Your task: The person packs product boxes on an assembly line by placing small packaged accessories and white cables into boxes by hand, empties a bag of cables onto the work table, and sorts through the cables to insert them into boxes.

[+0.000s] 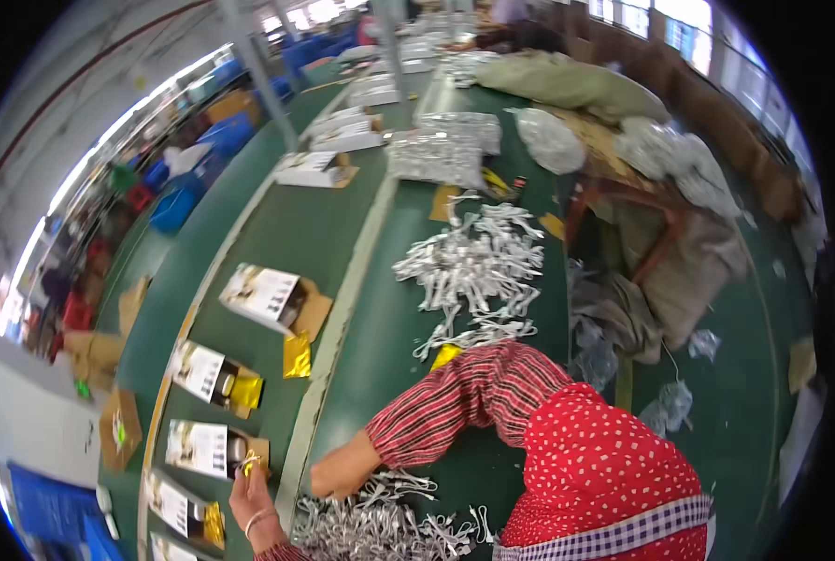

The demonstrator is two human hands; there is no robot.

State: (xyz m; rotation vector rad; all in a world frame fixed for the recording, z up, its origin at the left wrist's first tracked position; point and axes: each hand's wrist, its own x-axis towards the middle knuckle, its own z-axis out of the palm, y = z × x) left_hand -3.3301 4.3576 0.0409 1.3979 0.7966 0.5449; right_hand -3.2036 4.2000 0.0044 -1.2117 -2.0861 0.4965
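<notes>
My left hand (256, 503), with a band at the wrist, is at the open end of a white printed box (196, 447). Its fingertips are pinched together beside a small pale and gold piece, too small to name, and a dark round item (237, 449) sits in that box's mouth. My right hand (344, 467) reaches across from the right, bent down at the edge of a near pile of bundled white cables (380, 528). Its fingers are hidden, so its grip does not show. Farther up the bench lies another heap of bundled white cables (478, 257).
More printed boxes stand in a row on the left, one (260, 294) with a gold packet (297, 355) at its flap. Bagged silvery goods (441, 150) lie beyond the far cables. Sacks (684, 271) and clear plastic bags (548, 140) are on the right. A raised strip (342, 309) divides the green surface.
</notes>
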